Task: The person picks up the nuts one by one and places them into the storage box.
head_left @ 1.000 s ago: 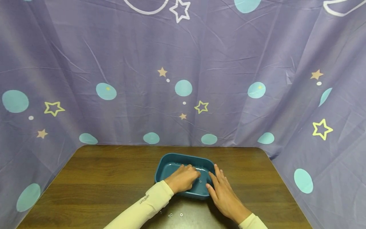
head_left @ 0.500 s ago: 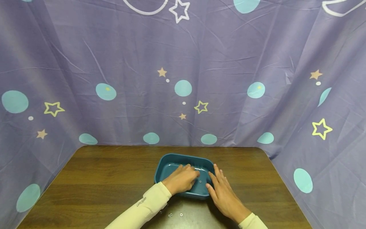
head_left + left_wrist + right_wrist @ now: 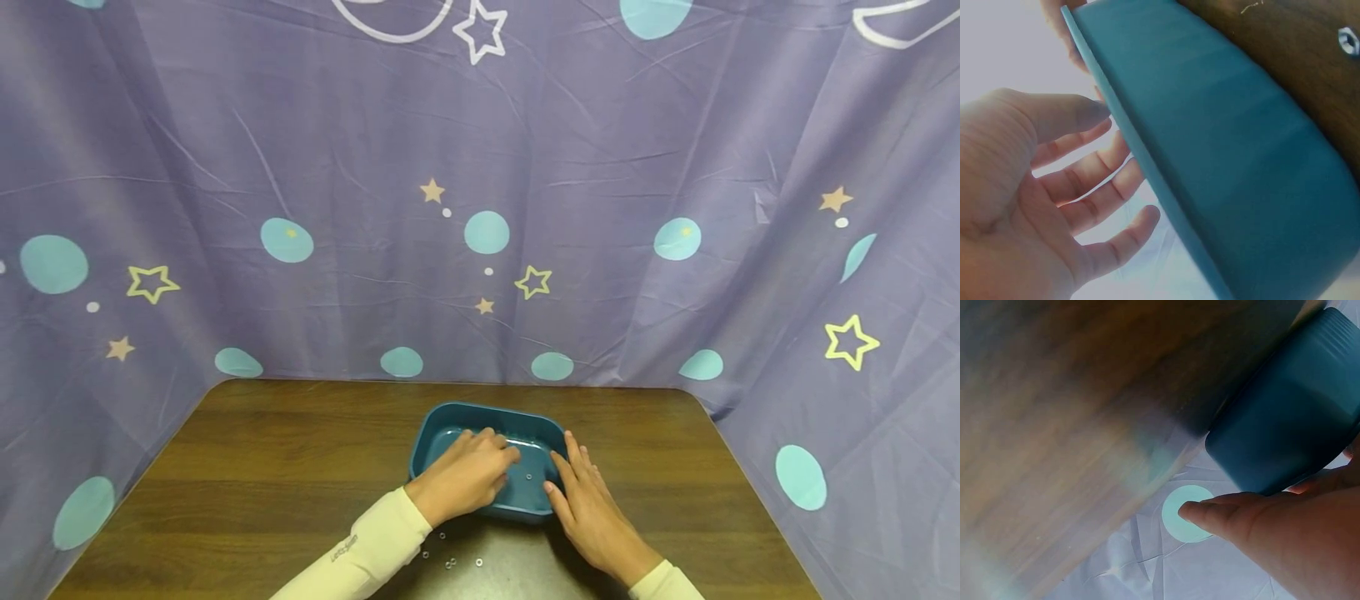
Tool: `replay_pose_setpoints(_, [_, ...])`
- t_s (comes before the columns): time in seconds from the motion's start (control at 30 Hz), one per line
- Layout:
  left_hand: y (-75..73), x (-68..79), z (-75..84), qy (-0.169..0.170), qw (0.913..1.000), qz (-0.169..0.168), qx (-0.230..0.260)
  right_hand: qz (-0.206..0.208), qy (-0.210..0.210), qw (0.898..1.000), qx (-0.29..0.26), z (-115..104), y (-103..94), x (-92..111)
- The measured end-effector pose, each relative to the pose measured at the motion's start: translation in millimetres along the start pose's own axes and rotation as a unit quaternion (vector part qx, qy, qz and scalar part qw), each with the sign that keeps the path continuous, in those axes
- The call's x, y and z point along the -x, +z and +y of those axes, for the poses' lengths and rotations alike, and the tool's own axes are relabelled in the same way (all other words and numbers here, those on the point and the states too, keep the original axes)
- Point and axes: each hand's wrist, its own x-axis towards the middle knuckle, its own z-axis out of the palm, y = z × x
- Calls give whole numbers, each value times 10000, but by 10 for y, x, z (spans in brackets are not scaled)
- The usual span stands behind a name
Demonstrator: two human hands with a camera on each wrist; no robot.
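Note:
My left hand point(image 3: 467, 475) reaches over the near left part of a teal plastic bin point(image 3: 442, 414), its fingers bent loosely over the inside. In the left wrist view the thumb point(image 3: 1085, 115) lies right at the bin's rim, the other fingers are spread apart, and nothing shows between them. At the bin's right end my right hand point(image 3: 592, 508) touches the wall, fingers fairly straight, thumb toward the near corner. A small metal nut point(image 3: 528, 477) lies on the bin floor between the hands. The right wrist view shows the bin's outer side point(image 3: 1285, 419) above that hand.
Several small nuts lie on the brown wooden table point(image 3: 300, 467) in front of the bin, among them one nut point(image 3: 479, 562) nearest the middle. Another nut point(image 3: 1349, 40) shows beside the bin in the left wrist view. A purple patterned curtain point(image 3: 360, 275) surrounds the table.
My left hand has drawn back slightly toward the lower left, and its sleeve has uncovered a nut on the table. The right hand stays at the bin's end. The head view has shifted a little.

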Motion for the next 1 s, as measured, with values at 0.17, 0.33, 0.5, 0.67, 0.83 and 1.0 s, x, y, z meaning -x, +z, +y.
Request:
replay_pose_setpoints(0.17, [-41,71,-15,25,9998,189,-50,-18,8,10000,-97,1,-1,8])
replay_pose_setpoints(0.33, [-99,163,-14,129,9982,542,-223,-24,2,10000,-88,-1,-4,2])
replay_pose_setpoints(0.5, [-154,291,-2,102,9969,734,-268,3,2,9999,-121,-4,-5,7])
replay_pose_setpoints(0.67, [-202,426,13,6,9965,771,-309,2,14,10000,-62,4,-2,3])
replay_pose_setpoints(0.83, [-273,545,27,-59,9968,736,-313,26,-23,10000,3,18,1,-3])
replay_pose_setpoints(1.0, [-316,654,29,-107,9967,757,-255,47,-43,10000,26,24,6,-6])
